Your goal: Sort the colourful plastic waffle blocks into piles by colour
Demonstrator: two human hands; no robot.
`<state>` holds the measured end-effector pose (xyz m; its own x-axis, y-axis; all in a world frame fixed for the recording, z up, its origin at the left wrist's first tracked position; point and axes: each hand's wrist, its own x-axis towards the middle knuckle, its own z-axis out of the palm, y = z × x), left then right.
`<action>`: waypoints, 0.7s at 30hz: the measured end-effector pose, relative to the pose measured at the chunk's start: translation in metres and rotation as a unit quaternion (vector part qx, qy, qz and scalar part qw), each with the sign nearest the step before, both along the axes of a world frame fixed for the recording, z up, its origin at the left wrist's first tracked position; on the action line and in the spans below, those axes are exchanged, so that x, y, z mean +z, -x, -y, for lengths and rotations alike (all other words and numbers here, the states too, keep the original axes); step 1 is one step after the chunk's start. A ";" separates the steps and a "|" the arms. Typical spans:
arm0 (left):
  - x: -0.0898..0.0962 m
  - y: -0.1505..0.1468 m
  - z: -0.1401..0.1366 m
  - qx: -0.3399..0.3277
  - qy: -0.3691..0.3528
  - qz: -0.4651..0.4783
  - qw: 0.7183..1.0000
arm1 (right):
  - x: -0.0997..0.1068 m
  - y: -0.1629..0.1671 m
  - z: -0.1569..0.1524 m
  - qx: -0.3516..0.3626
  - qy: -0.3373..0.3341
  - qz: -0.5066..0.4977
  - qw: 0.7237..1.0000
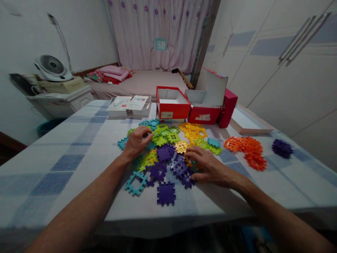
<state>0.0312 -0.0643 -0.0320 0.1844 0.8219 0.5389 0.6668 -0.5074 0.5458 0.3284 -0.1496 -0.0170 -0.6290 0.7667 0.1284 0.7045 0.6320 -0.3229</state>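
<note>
Interlocking plastic building tiles in several colours lie in a loose heap in the middle of the table. My left hand (138, 141) hovers at the heap's left side, fingers curved, with a gap between thumb and forefinger. Near it are teal tiles (122, 143) and lime green tiles (161, 141). My right hand (206, 165) rests over the heap's right side, its thumb and fingers apart beside purple tiles (180, 168). A yellow tile (181, 146) sits just beyond its fingertips. At the near edge are a solid purple tile (166, 194) and a teal frame tile (136, 183).
Yellow-orange tiles (193, 132) lie at the back of the heap. Orange tiles (251, 149) and a dark purple stack (282, 148) are at right. Behind stand a white box (118, 113), an open red box (173, 106), another red box (204, 114) and a white lid (250, 121).
</note>
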 end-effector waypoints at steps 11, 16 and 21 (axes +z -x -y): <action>-0.011 0.010 -0.012 0.086 -0.068 -0.010 0.994 | 0.003 0.003 0.004 -0.060 -0.083 -0.017 0.995; -0.010 0.007 -0.010 0.084 -0.101 -0.020 0.991 | 0.001 0.014 0.024 -0.073 -0.050 0.055 0.995; -0.011 0.002 -0.007 0.052 -0.093 -0.036 0.994 | -0.008 0.014 0.023 -0.063 -0.053 0.024 0.996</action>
<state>0.0295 -0.0570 -0.0428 0.1466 0.7259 0.6720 0.7550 -0.5210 0.3981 0.3140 -0.1727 -0.0249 -0.5356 0.8240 0.1847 0.7938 0.5659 -0.2228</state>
